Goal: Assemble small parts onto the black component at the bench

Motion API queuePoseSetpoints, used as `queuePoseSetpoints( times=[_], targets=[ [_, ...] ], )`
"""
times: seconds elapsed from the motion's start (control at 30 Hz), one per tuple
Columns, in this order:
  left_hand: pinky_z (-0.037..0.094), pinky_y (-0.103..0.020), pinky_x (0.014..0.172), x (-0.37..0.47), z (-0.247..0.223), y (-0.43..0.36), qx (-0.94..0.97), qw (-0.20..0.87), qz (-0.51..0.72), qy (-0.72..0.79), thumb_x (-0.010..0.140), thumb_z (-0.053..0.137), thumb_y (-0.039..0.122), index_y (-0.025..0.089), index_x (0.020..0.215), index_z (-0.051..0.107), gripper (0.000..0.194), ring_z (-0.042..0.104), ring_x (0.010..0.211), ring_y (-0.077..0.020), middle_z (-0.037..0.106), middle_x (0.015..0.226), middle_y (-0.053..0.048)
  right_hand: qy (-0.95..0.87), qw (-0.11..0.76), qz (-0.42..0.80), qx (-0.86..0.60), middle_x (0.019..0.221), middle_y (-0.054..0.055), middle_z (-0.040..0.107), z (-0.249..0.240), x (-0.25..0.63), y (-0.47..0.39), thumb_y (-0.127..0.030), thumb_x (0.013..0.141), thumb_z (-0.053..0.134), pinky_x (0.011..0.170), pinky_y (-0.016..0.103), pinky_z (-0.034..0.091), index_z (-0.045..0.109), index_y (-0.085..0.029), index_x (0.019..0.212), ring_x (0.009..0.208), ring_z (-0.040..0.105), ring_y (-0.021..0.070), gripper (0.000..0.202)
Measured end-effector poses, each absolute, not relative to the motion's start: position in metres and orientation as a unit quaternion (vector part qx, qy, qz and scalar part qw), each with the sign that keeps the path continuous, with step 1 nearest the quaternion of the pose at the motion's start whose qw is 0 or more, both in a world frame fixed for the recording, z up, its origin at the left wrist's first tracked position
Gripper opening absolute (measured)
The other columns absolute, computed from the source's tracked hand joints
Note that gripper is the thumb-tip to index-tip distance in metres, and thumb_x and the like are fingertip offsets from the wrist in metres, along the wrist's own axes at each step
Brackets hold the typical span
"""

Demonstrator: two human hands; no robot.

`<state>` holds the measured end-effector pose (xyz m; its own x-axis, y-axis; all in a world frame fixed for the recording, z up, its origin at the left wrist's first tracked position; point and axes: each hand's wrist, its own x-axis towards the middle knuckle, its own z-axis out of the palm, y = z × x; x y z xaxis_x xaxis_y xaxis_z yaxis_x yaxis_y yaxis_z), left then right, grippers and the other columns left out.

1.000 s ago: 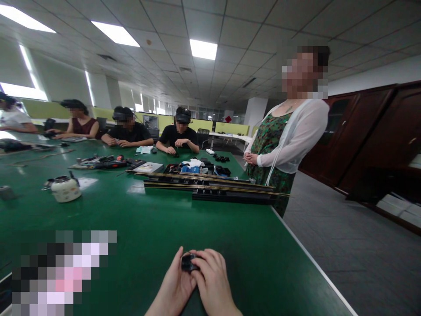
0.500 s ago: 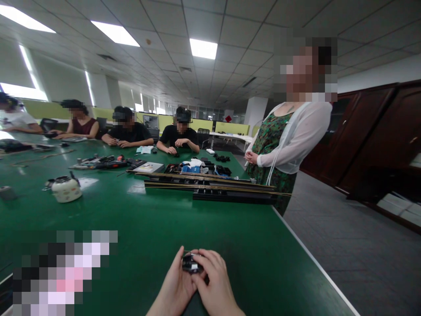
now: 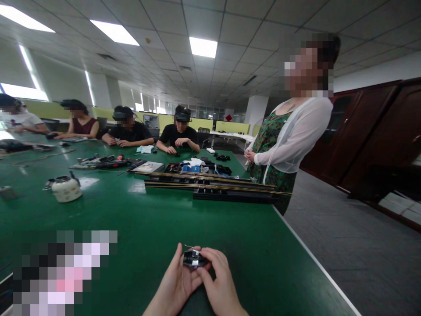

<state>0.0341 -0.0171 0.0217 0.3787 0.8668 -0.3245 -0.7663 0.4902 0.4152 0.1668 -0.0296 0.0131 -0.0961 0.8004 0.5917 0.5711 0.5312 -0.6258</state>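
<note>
A small black device [image 3: 194, 259] with shiny, light-reflecting patches and a thin wire at its top is between my hands, above the green table [image 3: 131, 245] near its front edge. My left hand [image 3: 179, 278] cradles it from the left and below, palm up, with the thumb raised beside it. From the right, my right hand [image 3: 219, 274] grips the device's right end between thumb and fingers. Parts of the fingertips behind the device are hidden.
Black rails with thin brass-coloured rods [image 3: 210, 189] lie across the table ahead. A cream pot [image 3: 66, 188] stands at left, tools [image 3: 98, 162] farther back. Several people sit along the far side; a person in a white cover-up [image 3: 289, 131] stands at right.
My right fingers have shifted right off the device's top, so more of it shows. My left hand has opened slightly around it. The standing person's head has turned a little.
</note>
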Motion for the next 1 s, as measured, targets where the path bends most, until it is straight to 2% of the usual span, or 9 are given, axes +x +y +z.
queuePoseSetpoints(
  times=[0.2,0.4,0.57,0.73,0.9,1.0],
  targets=[
    [0.049,-0.033,0.073,0.0320,0.0212,-0.0175,0.112,0.831,0.491,0.236,0.083,0.048,0.041,0.013,0.093,0.060,0.032,0.066,0.075,-0.0206,0.069,0.091,-0.011,-0.710,0.492,0.153,-0.480,0.109,0.004,0.062,0.0096,0.1695,-0.0289,-0.013,0.077,0.053,0.092,0.037,0.045,0.057,-0.026,0.104,0.105,0.055,0.0185,0.031],
    [0.048,-0.037,0.078,0.0368,0.0185,-0.0202,0.103,0.842,0.481,0.224,0.083,0.043,0.048,0.009,0.099,0.060,0.045,0.064,0.089,-0.0273,0.068,0.093,-0.017,-0.723,0.476,0.188,-0.464,0.113,0.003,0.060,0.0088,0.1668,-0.0299,-0.010,0.076,0.051,0.099,0.039,0.038,0.054,-0.026,0.106,0.110,0.052,0.0177,0.034],
    [0.045,-0.043,0.083,0.0350,0.0156,-0.0188,0.096,0.844,0.497,0.178,0.084,0.043,0.045,0.012,0.106,0.059,0.043,0.061,0.098,-0.0299,0.067,0.097,-0.016,-0.734,0.467,0.169,-0.464,0.113,0.003,0.060,0.0054,0.1668,-0.0289,-0.006,0.072,0.054,0.100,0.041,0.036,0.053,-0.026,0.109,0.108,0.052,0.0184,0.042],
    [0.047,-0.038,0.080,0.0332,0.0127,-0.0168,0.090,0.855,0.483,0.169,0.086,0.042,0.040,0.013,0.099,0.063,0.036,0.065,0.089,-0.0263,0.069,0.091,-0.013,-0.732,0.477,0.155,-0.461,0.111,0.004,0.059,0.0076,0.1669,-0.0289,-0.007,0.068,0.059,0.096,0.039,0.040,0.053,-0.025,0.107,0.107,0.051,0.0203,0.043],
    [0.050,-0.033,0.070,0.0354,0.0122,-0.0152,0.088,0.841,0.488,0.218,0.085,0.044,0.041,0.013,0.094,0.063,0.035,0.068,0.075,-0.0233,0.071,0.081,-0.010,-0.740,0.466,0.166,-0.455,0.104,0.004,0.060,0.0097,0.1652,-0.0297,-0.009,0.071,0.059,0.092,0.039,0.041,0.055,-0.025,0.102,0.102,0.052,0.0206,0.035],
    [0.050,-0.031,0.068,0.0357,0.0129,-0.0154,0.092,0.830,0.497,0.237,0.085,0.044,0.040,0.012,0.093,0.063,0.034,0.068,0.074,-0.0228,0.071,0.081,-0.011,-0.742,0.465,0.166,-0.453,0.105,0.003,0.060,0.0087,0.1655,-0.0294,-0.008,0.073,0.057,0.093,0.038,0.041,0.054,-0.025,0.102,0.103,0.052,0.0197,0.034]
  ],
)
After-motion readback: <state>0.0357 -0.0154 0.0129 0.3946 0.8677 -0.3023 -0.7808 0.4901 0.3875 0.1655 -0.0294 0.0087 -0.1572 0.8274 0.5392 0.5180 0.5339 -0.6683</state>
